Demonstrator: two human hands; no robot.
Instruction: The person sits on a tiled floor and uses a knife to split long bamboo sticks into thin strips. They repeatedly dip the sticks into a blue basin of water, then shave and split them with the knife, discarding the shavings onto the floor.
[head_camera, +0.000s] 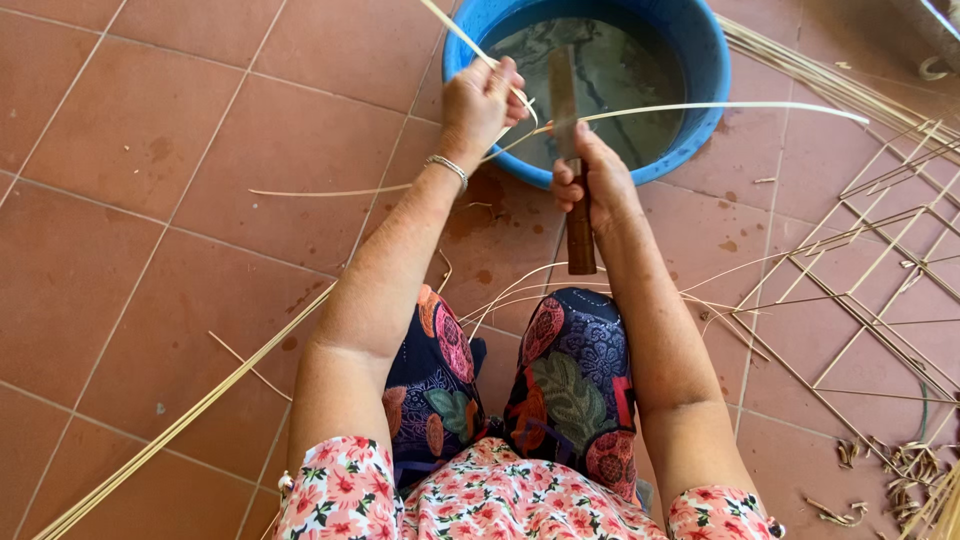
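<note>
Splitting step, by the look of it: keep the knife (572, 150) blade shallow and feed slowly so the strip (700, 108) stays even. Right hand (590, 180) is wrapped tight round the wooden handle. Left hand (482, 98) pinches the strip, which runs rightward across the blade, over the near rim of the blue basin (700, 40).

Take the blue basin (712, 60) as your mark: it holds dark water and stands on the red tiled floor (150, 200). To its right you see a bundle of thin cane strips (830, 85), and below those an open lattice of woven strips (860, 290). Far below it on the right lie dry shavings (905, 470). Left of it, a long strip (190, 420) crosses the tiles.
</note>
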